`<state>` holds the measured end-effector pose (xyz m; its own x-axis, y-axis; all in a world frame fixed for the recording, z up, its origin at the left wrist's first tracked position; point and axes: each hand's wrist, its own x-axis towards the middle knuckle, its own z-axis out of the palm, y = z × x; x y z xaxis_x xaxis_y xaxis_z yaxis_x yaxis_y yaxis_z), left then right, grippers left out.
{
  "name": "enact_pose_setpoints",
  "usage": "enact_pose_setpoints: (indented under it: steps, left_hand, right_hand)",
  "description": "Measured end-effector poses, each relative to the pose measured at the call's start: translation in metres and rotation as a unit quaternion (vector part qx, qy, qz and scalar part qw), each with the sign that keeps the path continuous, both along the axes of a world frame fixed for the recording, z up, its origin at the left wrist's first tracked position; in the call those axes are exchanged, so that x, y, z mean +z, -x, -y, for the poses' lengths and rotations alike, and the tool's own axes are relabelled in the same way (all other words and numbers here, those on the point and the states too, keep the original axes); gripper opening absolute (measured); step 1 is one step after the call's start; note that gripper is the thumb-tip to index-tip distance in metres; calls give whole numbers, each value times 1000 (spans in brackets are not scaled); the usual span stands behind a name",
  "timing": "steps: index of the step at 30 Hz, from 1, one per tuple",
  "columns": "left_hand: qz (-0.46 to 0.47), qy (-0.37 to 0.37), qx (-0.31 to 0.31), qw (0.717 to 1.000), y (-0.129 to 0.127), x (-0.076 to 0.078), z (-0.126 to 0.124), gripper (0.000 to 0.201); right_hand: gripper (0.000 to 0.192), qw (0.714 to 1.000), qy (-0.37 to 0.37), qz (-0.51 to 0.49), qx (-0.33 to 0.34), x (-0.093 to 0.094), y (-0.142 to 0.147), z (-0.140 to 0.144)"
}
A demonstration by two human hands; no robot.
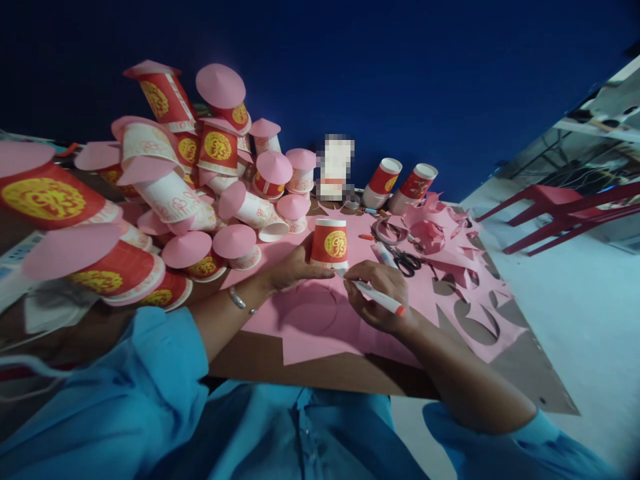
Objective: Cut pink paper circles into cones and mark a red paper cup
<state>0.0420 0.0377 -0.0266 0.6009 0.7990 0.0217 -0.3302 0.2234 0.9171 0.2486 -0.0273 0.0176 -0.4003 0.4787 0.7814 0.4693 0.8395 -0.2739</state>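
Note:
A red paper cup (323,230) with a gold emblem stands upside down in front of me. My left hand (300,263) is closed around its lower left side, the thumb along the bottom edge. In my right hand (375,283) is a white marker (381,298) with a red end, its tip side close to the lower rim of the cup. Whether the tip touches anything is hidden by the fingers. Pink paper (300,343) lies under both hands. A circle outline shows on it just below the cup.
Cups with pink cone tops (165,193) are piled high on the left. Black scissors (407,262), a roll of tape (390,232) and pink paper scraps (465,273) lie to the right. Two cup stacks (383,183) stand behind. A red stool (555,197) is on the floor.

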Motion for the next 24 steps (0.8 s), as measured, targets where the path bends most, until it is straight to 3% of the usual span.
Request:
enact_pose_setpoints:
  steps: [11,24]
  left_hand:
    - [-12,-8,6,1000,-1,0,0,90]
    - [-4,-10,-2,1000,-1,3,1,94]
  right_hand:
    - [16,997,-45,11,-67,7,1,0]
    - [14,999,-16,11,-37,3,2,2]
